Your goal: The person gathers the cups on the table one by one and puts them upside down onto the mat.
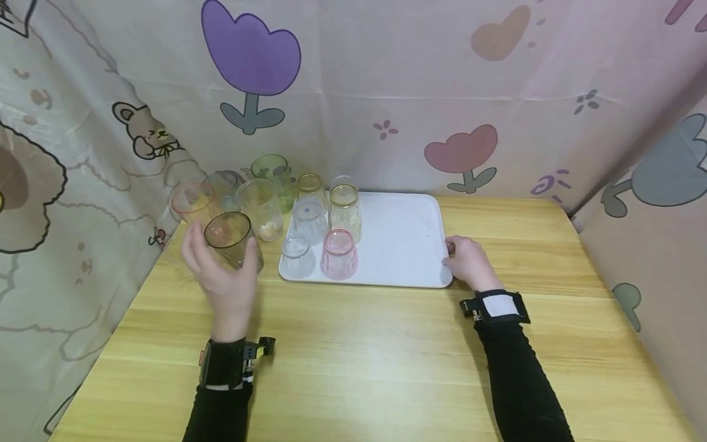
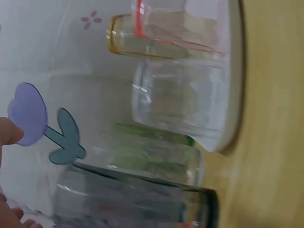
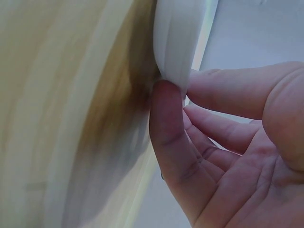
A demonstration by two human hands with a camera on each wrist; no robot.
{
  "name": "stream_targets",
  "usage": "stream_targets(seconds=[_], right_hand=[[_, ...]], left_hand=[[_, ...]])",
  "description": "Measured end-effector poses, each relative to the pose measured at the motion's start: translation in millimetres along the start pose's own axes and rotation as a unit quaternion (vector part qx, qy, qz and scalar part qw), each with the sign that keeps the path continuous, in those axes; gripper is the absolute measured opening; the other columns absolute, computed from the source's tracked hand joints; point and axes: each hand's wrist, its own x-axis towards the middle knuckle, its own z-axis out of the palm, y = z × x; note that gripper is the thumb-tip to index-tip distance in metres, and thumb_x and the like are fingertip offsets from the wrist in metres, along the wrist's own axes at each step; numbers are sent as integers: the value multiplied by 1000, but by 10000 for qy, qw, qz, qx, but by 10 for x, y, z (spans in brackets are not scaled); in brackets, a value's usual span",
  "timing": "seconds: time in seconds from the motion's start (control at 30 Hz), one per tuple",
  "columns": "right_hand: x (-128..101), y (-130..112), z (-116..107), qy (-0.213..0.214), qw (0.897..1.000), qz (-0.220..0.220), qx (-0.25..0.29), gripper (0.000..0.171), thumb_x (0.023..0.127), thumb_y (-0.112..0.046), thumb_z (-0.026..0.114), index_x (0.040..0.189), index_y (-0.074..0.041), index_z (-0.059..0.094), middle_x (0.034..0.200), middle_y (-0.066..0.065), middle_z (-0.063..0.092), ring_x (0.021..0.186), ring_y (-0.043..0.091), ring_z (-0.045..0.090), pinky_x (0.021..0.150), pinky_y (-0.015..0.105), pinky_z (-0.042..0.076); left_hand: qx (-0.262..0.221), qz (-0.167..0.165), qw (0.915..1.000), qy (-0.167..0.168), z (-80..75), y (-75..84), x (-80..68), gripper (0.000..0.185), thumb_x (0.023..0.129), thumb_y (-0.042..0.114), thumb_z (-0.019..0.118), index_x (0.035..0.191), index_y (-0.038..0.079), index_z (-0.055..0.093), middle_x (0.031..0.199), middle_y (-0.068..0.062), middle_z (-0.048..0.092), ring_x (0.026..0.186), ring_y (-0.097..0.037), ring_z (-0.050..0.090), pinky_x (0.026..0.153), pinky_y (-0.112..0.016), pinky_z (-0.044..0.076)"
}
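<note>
My left hand reaches around a dark tinted glass, fingers and thumb spread on either side of it. In the left wrist view the thumb stands apart from the dark glass. My right hand holds the right edge of a white tray; the right wrist view shows thumb and fingers pinching the tray rim. At the tray's left end stand several glasses, among them a pink glass, a clear glass and an amber-rimmed glass.
Left of the tray, close behind the dark glass, stand a pink-rimmed glass, a clear tumbler and a green glass. A wooden table bears everything. A printed curtain hangs behind and along both sides.
</note>
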Motion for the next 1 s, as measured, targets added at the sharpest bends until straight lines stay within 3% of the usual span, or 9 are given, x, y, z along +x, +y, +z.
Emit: stream_targets(seconds=[0.1, 0.2, 0.33, 0.5, 0.8, 1.0], right_hand=[[-2, -2, 2, -13, 10000, 22, -11, 56, 96, 2, 64, 148, 14, 45, 131, 33, 60, 117, 43, 59, 103, 56, 51], [-4, -1, 3, -24, 10000, 50, 1, 56, 96, 2, 64, 148, 14, 45, 132, 34, 60, 119, 44, 58, 104, 57, 50], [-8, 2, 3, -22, 10000, 49, 32, 56, 96, 2, 64, 148, 14, 45, 132, 34, 59, 120, 45, 59, 104, 57, 51], [-11, 5, 3, 10, 10000, 3, 14, 56, 96, 3, 64, 147, 14, 45, 131, 34, 60, 119, 45, 59, 103, 57, 51], [-5, 15, 0, -12, 10000, 5, 9, 55, 96, 2, 63, 147, 14, 45, 130, 33, 60, 118, 44, 59, 102, 56, 52], [2, 14, 1, -5, 10000, 5, -2, 55, 96, 2, 64, 147, 14, 45, 131, 34, 60, 118, 44, 60, 101, 56, 53]], left_hand=[[44, -227, 9997, 41, -12, -48, -37, 84, 83, -2, 79, 152, -12, 32, 155, -32, 29, 148, -35, 30, 127, -38, 22], [33, -683, 9976, -108, -17, -92, -74, 89, 85, -4, 79, 156, -11, 26, 159, -29, 23, 151, -35, 27, 127, -38, 20], [18, -1336, 9903, -385, -24, -199, -124, 96, 88, 5, 80, 161, -3, 19, 163, -21, 21, 150, -30, 27, 126, -39, 22], [-8, -1819, 9811, -656, -24, -306, -153, 98, 90, 16, 81, 162, -2, 16, 163, -21, 23, 149, -28, 28, 125, -39, 25], [31, -1990, 9764, -834, 18, -432, -154, 96, 89, 15, 81, 162, 1, 19, 162, -19, 30, 149, -27, 33, 122, -40, 30], [135, -2243, 9698, -954, 20, -468, -146, 93, 91, 17, 79, 161, 2, 20, 160, -20, 33, 148, -30, 34, 124, -41, 27]])
